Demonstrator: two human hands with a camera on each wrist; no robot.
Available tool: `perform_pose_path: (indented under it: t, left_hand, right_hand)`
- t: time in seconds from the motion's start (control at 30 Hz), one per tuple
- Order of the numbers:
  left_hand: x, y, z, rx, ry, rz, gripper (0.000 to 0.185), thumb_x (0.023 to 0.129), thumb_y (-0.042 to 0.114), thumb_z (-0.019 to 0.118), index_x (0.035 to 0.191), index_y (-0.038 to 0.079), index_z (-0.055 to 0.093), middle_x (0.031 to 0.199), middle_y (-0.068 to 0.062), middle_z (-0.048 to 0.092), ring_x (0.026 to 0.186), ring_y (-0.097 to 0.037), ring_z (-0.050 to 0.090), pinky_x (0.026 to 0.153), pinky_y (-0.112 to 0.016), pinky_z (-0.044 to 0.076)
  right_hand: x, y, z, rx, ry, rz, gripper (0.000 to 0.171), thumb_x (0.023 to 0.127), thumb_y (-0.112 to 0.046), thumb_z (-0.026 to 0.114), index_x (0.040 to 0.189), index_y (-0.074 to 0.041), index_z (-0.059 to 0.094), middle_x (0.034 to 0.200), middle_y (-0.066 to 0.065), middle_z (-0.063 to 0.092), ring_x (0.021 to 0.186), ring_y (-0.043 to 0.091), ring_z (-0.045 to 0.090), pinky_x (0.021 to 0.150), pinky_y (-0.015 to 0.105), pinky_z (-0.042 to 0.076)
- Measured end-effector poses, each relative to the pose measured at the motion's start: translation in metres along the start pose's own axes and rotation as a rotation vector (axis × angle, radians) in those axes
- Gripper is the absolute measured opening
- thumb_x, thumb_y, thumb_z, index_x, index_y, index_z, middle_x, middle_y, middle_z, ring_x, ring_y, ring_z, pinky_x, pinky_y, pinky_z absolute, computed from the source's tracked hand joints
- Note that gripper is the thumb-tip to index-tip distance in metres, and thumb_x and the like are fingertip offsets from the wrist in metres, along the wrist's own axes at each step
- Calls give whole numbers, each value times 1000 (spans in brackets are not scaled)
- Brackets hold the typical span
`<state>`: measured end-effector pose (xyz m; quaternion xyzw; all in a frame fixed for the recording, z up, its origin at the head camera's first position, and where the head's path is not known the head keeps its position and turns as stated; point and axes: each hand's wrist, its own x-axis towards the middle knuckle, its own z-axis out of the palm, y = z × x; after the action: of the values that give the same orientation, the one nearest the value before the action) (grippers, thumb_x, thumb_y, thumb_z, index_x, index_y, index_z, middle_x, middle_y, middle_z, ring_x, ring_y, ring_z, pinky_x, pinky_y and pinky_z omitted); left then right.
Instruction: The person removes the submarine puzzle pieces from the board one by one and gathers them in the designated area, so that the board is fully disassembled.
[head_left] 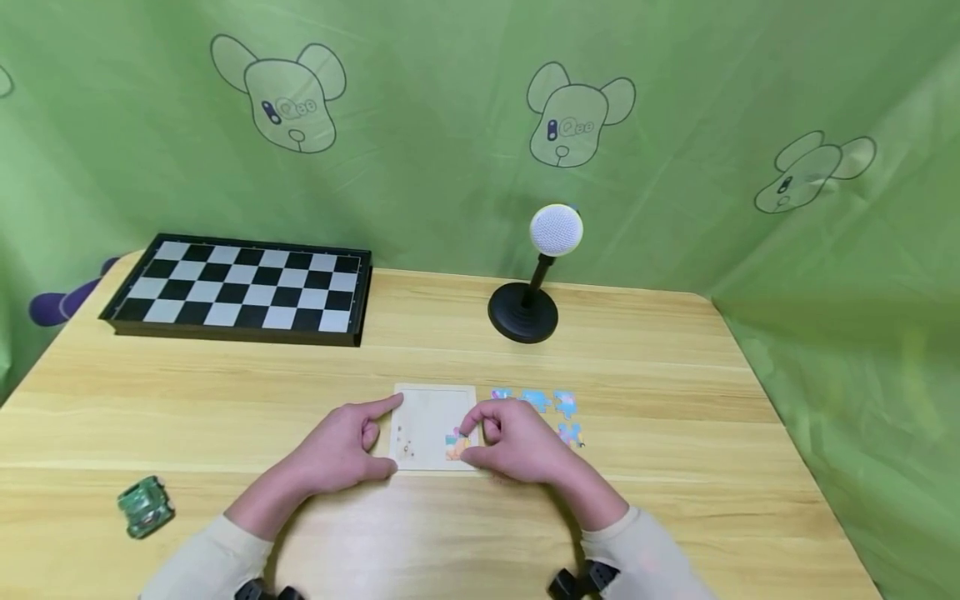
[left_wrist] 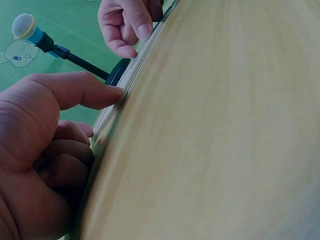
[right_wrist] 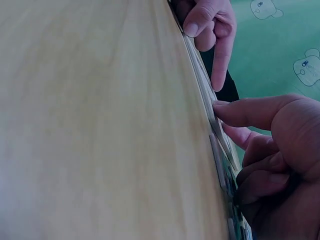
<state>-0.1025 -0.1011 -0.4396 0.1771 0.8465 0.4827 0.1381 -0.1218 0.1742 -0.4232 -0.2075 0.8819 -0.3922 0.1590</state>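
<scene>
A pale puzzle tray (head_left: pixel 431 417) lies flat on the wooden table (head_left: pixel 600 517) in front of me. My left hand (head_left: pixel 393 435) steadies its left edge: the straight index finger (left_wrist: pixel 100 92) touches the far corner, the thumb lies at the near corner, and the other fingers are curled. My right hand (head_left: pixel 465 443) pinches an orange and teal puzzle piece (head_left: pixel 453 445) on the tray's near right part, between index fingertip (right_wrist: pixel 220 106) and thumb. Several loose blue pieces (head_left: pixel 555 410) lie just right of the tray.
A folded chessboard (head_left: pixel 240 287) sits at the back left. A microphone on a black round stand (head_left: pixel 534 292) is behind the tray. A small green toy car (head_left: pixel 144 506) rests near the front left. Green cloth hangs behind and to the right.
</scene>
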Motion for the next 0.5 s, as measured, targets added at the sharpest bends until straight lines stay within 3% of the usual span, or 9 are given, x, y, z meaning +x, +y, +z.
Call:
perform_pose_path:
  t: [0.2, 0.5]
  left_hand:
    - [0, 0, 0, -2, -1, -2, 86, 70, 9, 84, 147, -1, 47, 53, 8, 30, 49, -7, 25, 49, -25, 29]
    - [0, 2, 0, -1, 0, -4, 86, 70, 8, 84, 147, -1, 47, 53, 8, 32, 49, -7, 27, 49, -25, 30]
  right_hand:
    - [4, -7, 1, -35, 14, 24, 16, 83, -19, 82, 96, -20, 73, 54, -8, 30, 51, 7, 31, 68, 30, 44]
    - [5, -8, -1, -82, 16, 10, 23, 78, -19, 87, 95, -18, 72, 56, -9, 30, 55, 8, 32, 66, 28, 41]
